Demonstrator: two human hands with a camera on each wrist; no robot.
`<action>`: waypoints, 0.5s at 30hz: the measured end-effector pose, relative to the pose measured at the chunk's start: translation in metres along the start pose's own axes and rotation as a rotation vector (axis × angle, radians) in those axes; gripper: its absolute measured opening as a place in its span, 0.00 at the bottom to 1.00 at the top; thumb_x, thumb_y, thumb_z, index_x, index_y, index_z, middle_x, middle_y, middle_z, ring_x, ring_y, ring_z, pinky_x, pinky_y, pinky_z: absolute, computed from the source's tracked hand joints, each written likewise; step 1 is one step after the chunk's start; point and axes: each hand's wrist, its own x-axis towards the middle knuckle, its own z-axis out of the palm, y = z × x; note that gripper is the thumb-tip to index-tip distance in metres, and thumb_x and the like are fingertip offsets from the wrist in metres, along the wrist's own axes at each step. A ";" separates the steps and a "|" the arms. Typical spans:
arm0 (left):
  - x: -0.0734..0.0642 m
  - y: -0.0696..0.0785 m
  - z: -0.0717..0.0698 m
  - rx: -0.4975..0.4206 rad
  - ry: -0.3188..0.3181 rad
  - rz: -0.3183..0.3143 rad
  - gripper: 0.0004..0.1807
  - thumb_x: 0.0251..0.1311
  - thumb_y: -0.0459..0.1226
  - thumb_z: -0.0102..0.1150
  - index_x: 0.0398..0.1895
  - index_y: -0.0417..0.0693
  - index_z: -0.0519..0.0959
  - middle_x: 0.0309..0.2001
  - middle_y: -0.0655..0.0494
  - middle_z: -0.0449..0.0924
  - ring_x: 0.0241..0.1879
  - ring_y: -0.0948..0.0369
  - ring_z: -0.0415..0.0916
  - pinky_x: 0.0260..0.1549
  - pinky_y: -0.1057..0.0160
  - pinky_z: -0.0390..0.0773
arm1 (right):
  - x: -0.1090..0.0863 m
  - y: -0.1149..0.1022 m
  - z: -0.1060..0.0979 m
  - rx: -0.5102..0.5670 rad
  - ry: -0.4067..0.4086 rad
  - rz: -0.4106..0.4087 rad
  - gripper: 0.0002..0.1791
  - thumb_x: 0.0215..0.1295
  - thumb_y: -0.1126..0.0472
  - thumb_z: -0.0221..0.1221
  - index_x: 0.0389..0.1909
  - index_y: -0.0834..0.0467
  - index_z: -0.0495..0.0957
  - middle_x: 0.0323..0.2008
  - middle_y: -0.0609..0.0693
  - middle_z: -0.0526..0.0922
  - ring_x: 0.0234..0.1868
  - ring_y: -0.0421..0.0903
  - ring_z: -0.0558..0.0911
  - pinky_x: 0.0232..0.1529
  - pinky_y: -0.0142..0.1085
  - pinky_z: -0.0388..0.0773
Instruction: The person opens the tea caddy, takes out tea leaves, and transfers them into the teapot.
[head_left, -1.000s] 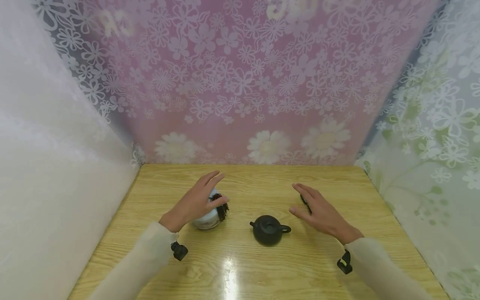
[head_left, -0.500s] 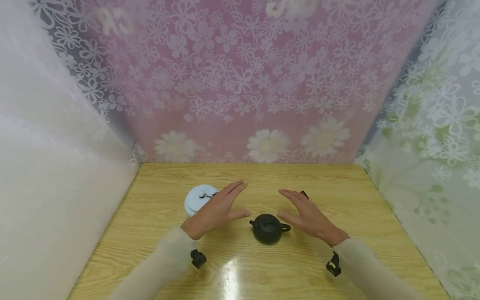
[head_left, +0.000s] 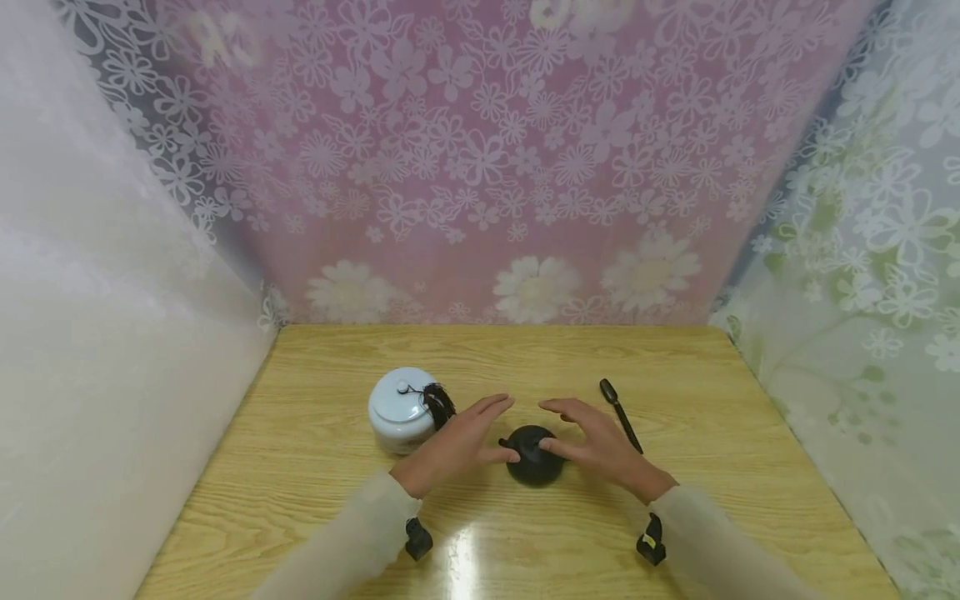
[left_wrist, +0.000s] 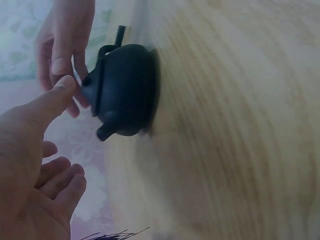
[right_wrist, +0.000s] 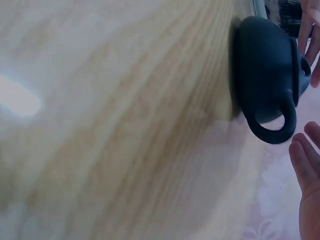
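Note:
A dark, lidded teapot (head_left: 534, 468) stands upright on the wooden table, its short spout towards my left hand (head_left: 459, 443). That hand hovers at the spout side with fingers extended and thumb towards the pot. Opposite it, my right hand (head_left: 598, 443) is above the handle side, its thumb over the lid in the head view. The loop handle, hidden there, shows in the right wrist view on the teapot (right_wrist: 267, 70), apart from the right fingertips. In the left wrist view the left thumb overlaps the right fingers near the lid knob; contact is unclear. Neither hand grips anything.
A pale blue lidded jar (head_left: 399, 417) with a dark tassel (head_left: 439, 405) stands left of the teapot, close behind the left hand. Right of the right hand lies a slender black tool (head_left: 622, 419) with a wider far end. Patterned curtains (head_left: 480, 250) border the table.
Both hands have moved inward to the teapot, the left from over the jar, the right from over the black tool. Jar and tool are now uncovered; the teapot stays put.

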 end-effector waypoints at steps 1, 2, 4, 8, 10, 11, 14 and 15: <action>0.001 -0.002 0.003 0.005 -0.001 0.000 0.50 0.73 0.57 0.68 0.90 0.52 0.56 0.88 0.51 0.54 0.84 0.48 0.61 0.79 0.41 0.72 | 0.000 0.000 0.002 -0.002 0.003 -0.014 0.34 0.70 0.50 0.75 0.73 0.56 0.79 0.69 0.52 0.83 0.64 0.55 0.86 0.59 0.53 0.89; 0.001 -0.004 0.007 0.002 0.000 -0.001 0.50 0.72 0.57 0.68 0.89 0.52 0.57 0.88 0.51 0.55 0.84 0.48 0.62 0.78 0.41 0.72 | 0.000 0.001 0.004 -0.001 0.006 -0.029 0.34 0.69 0.51 0.75 0.73 0.56 0.79 0.68 0.52 0.84 0.63 0.54 0.86 0.59 0.52 0.90; 0.003 -0.009 0.014 0.017 0.002 0.002 0.49 0.72 0.58 0.68 0.89 0.52 0.58 0.87 0.51 0.57 0.83 0.48 0.64 0.77 0.40 0.74 | 0.000 0.001 0.007 0.000 0.012 -0.057 0.33 0.68 0.52 0.76 0.71 0.57 0.81 0.67 0.52 0.85 0.63 0.52 0.87 0.59 0.50 0.90; 0.006 -0.017 0.026 0.042 0.013 0.020 0.49 0.72 0.59 0.68 0.88 0.52 0.61 0.85 0.52 0.62 0.80 0.50 0.68 0.75 0.44 0.77 | -0.001 0.001 0.012 0.014 0.033 -0.098 0.29 0.67 0.56 0.77 0.66 0.59 0.83 0.64 0.52 0.87 0.61 0.52 0.88 0.58 0.47 0.91; 0.007 -0.021 0.031 0.049 0.019 0.038 0.48 0.71 0.59 0.68 0.87 0.52 0.62 0.84 0.53 0.64 0.80 0.52 0.70 0.75 0.46 0.78 | -0.002 0.002 0.015 0.024 0.039 -0.107 0.27 0.67 0.57 0.77 0.64 0.59 0.85 0.63 0.52 0.87 0.61 0.51 0.88 0.58 0.47 0.91; 0.008 -0.023 0.034 0.056 0.024 0.049 0.48 0.71 0.59 0.68 0.87 0.53 0.62 0.84 0.54 0.65 0.80 0.53 0.70 0.75 0.47 0.78 | -0.002 0.002 0.016 0.031 0.039 -0.107 0.26 0.67 0.57 0.77 0.64 0.59 0.85 0.62 0.52 0.88 0.60 0.51 0.88 0.58 0.46 0.91; 0.008 -0.028 0.041 0.063 0.035 0.085 0.48 0.70 0.59 0.69 0.87 0.53 0.63 0.83 0.55 0.67 0.80 0.55 0.69 0.76 0.50 0.77 | -0.003 0.003 0.019 0.037 0.033 -0.100 0.22 0.68 0.57 0.76 0.61 0.56 0.87 0.62 0.51 0.88 0.60 0.50 0.89 0.58 0.45 0.91; 0.008 -0.029 0.043 0.057 0.038 0.096 0.48 0.70 0.59 0.69 0.87 0.53 0.64 0.83 0.55 0.67 0.80 0.55 0.69 0.77 0.50 0.77 | -0.004 0.003 0.019 0.038 0.031 -0.097 0.21 0.69 0.57 0.75 0.61 0.55 0.87 0.62 0.51 0.88 0.60 0.51 0.89 0.58 0.46 0.91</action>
